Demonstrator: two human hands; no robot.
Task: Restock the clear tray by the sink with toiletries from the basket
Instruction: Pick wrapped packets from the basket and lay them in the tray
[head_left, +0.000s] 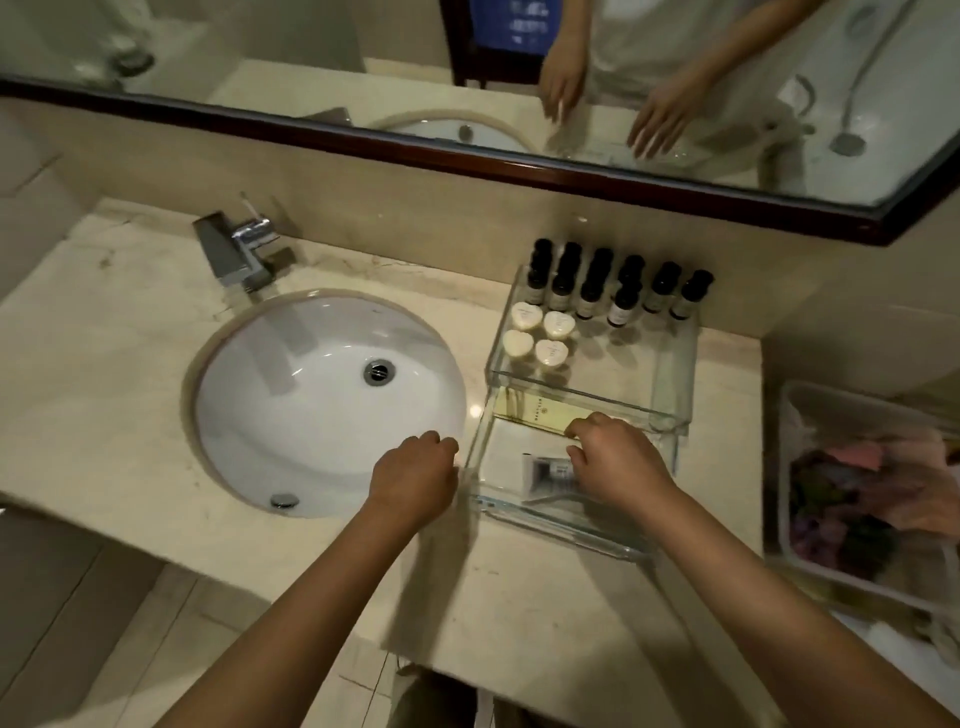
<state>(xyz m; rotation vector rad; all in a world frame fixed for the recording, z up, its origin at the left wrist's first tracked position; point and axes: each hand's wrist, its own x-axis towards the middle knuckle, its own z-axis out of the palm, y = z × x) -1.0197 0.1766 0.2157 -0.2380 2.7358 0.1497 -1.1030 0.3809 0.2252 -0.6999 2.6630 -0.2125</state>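
The right hand (618, 457) is inside the near clear tray (561, 525), fingers curled on a yellow packet (540, 413). The left hand (415, 475), loosely closed and empty, touches the tray's left wall. The basket (795, 415) sits right. Risk: nudging the tray toward the sink (332, 400).

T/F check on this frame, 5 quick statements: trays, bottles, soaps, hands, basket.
1. The dark-capped bottles stand along the far side of the far clear tray. True.
2. Six heart-shaped soaps sit in that tray. False: four show.
3. The right hand is inside the near clear tray, at a yellow packet. True.
4. The left hand holds a bottle over the sink. False: it holds no bottle; its fingers are curled at the near tray's left wall.
5. The basket sits left of the sink. False: it is right of the trays.
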